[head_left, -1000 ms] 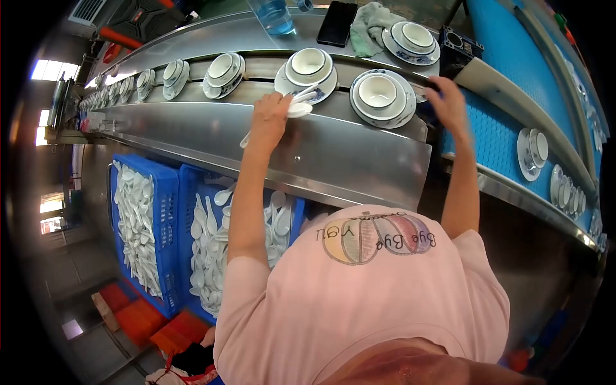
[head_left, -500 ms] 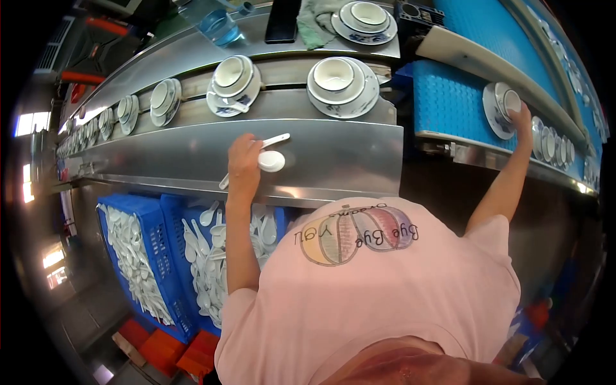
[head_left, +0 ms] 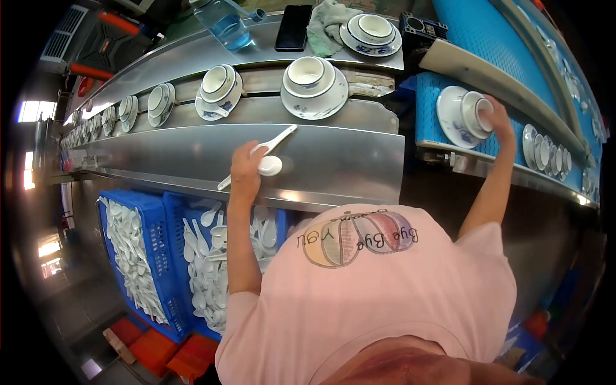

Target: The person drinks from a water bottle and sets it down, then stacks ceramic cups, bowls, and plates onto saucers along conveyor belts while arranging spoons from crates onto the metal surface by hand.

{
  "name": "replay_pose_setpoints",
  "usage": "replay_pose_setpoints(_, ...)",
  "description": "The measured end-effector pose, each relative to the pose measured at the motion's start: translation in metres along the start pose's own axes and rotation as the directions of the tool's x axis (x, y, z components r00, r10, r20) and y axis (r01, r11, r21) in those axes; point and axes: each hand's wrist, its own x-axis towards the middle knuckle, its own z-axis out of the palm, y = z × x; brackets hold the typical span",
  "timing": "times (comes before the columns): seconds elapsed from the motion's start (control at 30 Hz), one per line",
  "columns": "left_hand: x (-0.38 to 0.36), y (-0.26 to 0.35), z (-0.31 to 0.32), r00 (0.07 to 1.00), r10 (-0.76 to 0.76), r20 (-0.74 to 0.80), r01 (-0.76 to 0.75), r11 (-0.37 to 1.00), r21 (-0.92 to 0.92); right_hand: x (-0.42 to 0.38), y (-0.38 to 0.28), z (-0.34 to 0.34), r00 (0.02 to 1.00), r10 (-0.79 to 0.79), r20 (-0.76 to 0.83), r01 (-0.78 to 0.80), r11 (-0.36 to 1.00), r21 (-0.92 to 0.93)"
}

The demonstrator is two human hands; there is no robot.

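In the head view, my left hand (head_left: 246, 168) is closed around white soup spoons (head_left: 270, 166) just above the steel ledge. One spoon bowl and a handle jut out to the right of the fingers, and another handle end points down-left. My right hand (head_left: 496, 117) grips the rim of a small white bowl (head_left: 473, 110), fingers partly inside it. Beneath and beside that bowl is a blue-patterned plate (head_left: 452, 115) on the blue belt. Nearest my left hand on the line, a bowl-and-plate set (head_left: 314, 102) stands with no spoon visible on it.
Further stacked sets (head_left: 218, 90) run leftward along the conveyor. Blue crates (head_left: 160, 240) full of white spoons stand below the steel ledge (head_left: 346, 160). Along the back shelf are a water bottle (head_left: 228, 29), a phone (head_left: 294, 28), a cloth (head_left: 327, 29) and another dish set (head_left: 372, 35).
My right hand has drawn the bowl and plate leftward across the blue belt. The sets on the conveyor have shifted left. My left hand stays nearly in place with the spoons.
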Motion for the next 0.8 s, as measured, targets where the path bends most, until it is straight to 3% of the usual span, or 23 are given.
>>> replay_pose_setpoints(0.1, 0.017, 0.013, 0.016, 1.0, -0.021, 0.014, 0.022, 0.998, -0.053, -0.005, -0.033, 0.044, 0.999, -0.033, -0.026, 0.037, 0.986, 0.164)
replay_pose_setpoints(0.13, 0.028, 0.016, 0.023, 1.0, 0.016, -0.011, -0.017, 0.999, -0.037, -0.007, -0.05, 0.057, 1.0, -0.016, -0.002, 0.016, 0.978, 0.207)
replay_pose_setpoints(0.23, 0.057, 0.013, 0.045, 0.995, 0.049, -0.085, -0.05, 0.999, -0.013, 0.002, -0.086, 0.095, 0.978, -0.165, 0.125, 0.131, 0.961, 0.242)
replay_pose_setpoints(0.37, 0.065, 0.019, 0.045, 0.993, -0.108, -0.056, 0.099, 0.984, -0.15, 0.019, -0.096, 0.154, 0.935, -0.319, 0.153, 0.264, 0.917, 0.299)
replay_pose_setpoints(0.43, 0.06, 0.023, 0.04, 0.971, -0.24, -0.02, 0.234, 0.959, -0.163, 0.003, -0.124, 0.154, 0.925, -0.161, 0.344, 0.043, 0.944, 0.327)
replay_pose_setpoints(0.47, 0.055, 0.02, 0.04, 0.955, -0.297, -0.007, 0.292, 0.94, -0.175, -0.004, -0.132, 0.152, 0.935, -0.128, 0.331, 0.008, 0.94, 0.342)
replay_pose_setpoints(0.5, 0.051, 0.015, 0.041, 0.938, -0.347, 0.011, 0.343, 0.92, -0.191, -0.002, -0.124, 0.154, 0.946, -0.181, 0.267, 0.07, 0.923, 0.378)
replay_pose_setpoints(0.6, 0.031, 0.001, 0.049, 0.942, -0.334, 0.002, 0.333, 0.938, -0.092, -0.006, -0.108, 0.115, 0.956, -0.246, 0.162, 0.205, 0.95, 0.237)
replay_pose_setpoints(0.67, 0.025, 0.003, 0.048, 0.972, -0.235, -0.014, 0.234, 0.972, -0.034, -0.001, -0.069, 0.081, 0.97, -0.212, -0.115, 0.224, 0.968, 0.109)
replay_pose_setpoints(0.73, 0.024, 0.009, 0.055, 0.979, -0.196, -0.045, 0.194, 0.979, -0.059, 0.006, -0.023, 0.042, 0.859, -0.209, -0.468, 0.185, 0.978, -0.097)
replay_pose_setpoints(0.8, 0.027, 0.021, 0.052, 0.963, -0.266, -0.043, 0.262, 0.962, -0.079, 0.005, 0.025, -0.012, 0.629, -0.294, -0.72, 0.048, 0.938, -0.342)
